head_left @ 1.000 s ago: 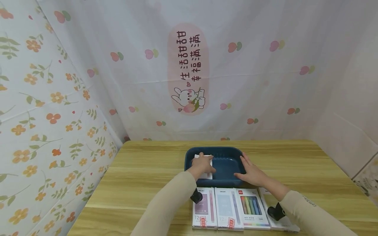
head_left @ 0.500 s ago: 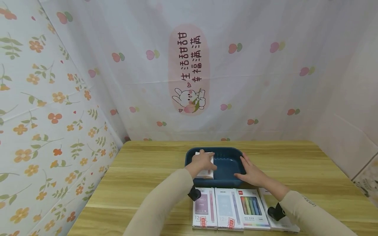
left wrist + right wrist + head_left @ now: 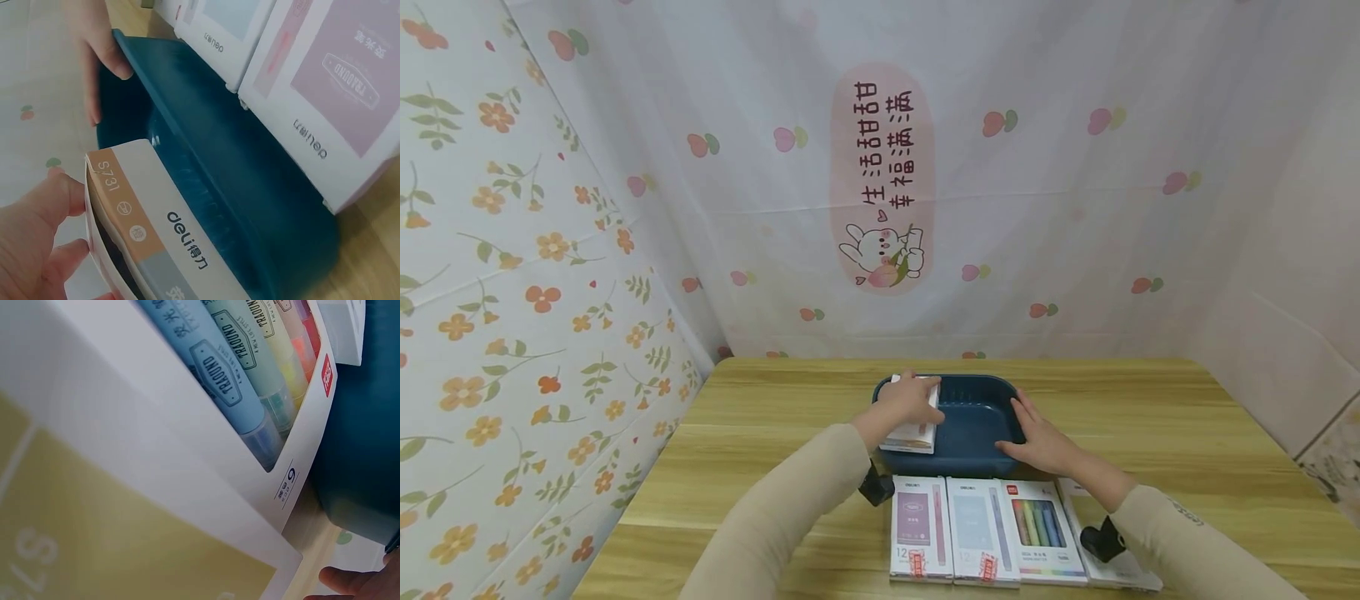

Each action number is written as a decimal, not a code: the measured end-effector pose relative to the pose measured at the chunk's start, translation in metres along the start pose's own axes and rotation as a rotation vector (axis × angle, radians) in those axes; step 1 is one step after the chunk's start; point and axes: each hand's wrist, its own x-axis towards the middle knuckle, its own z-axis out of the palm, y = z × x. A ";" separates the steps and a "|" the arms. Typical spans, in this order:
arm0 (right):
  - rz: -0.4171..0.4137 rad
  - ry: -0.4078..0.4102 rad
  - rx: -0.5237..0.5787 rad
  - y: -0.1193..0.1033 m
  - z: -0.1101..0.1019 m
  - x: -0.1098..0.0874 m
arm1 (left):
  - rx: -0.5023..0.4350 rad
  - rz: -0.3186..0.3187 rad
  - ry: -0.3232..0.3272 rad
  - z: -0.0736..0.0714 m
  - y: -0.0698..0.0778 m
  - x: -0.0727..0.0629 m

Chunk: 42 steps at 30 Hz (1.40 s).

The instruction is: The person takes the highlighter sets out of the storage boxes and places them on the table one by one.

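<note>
My left hand (image 3: 901, 402) holds a white deli highlighter box (image 3: 912, 439) over the left part of a dark blue plastic bin (image 3: 962, 468). In the left wrist view the fingertips press along one edge of the box (image 3: 187, 234), whose orange-and-grey printed end shows. The box is tilted and stands above the bin floor. At the bin's right end my right hand (image 3: 1045, 443) rests on the rim, fingers spread and fairly straight, thumb near the front corner. Only part of the right hand (image 3: 362, 584) appears in the right wrist view.
Before the bin lie a purple-printed box (image 3: 919, 533), a pale blue-printed box (image 3: 982, 533), a box with several coloured highlighters in its window (image 3: 1042, 533) and a yellow-printed box (image 3: 1093, 521), partly under the right wrist. A printed curtain (image 3: 1075, 233) hangs behind the wooden table (image 3: 775, 433).
My left hand has raised the highlighter box and drawn it slightly left, tilting it so that more of it shows. The right hand stays at the bin's rim.
</note>
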 end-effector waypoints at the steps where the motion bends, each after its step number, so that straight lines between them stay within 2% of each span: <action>1: -0.003 0.002 0.000 0.000 0.000 0.000 | -0.005 0.005 0.005 -0.001 -0.001 -0.001; 14: 0.000 0.008 -0.008 0.000 0.001 0.000 | 0.033 0.050 0.073 -0.013 -0.023 -0.015; 23: -0.004 0.016 -0.017 0.004 0.001 0.000 | -0.004 0.078 0.098 -0.014 -0.041 -0.030; 28: 0.000 0.010 -0.012 0.003 0.000 -0.001 | -0.009 0.063 0.114 -0.011 -0.053 -0.039; 35: -0.001 0.008 -0.019 0.001 0.001 -0.001 | -0.062 0.046 0.120 -0.006 -0.070 -0.053; 42: -0.002 0.004 -0.014 -0.001 0.001 -0.001 | -0.083 0.026 0.142 0.006 -0.089 -0.064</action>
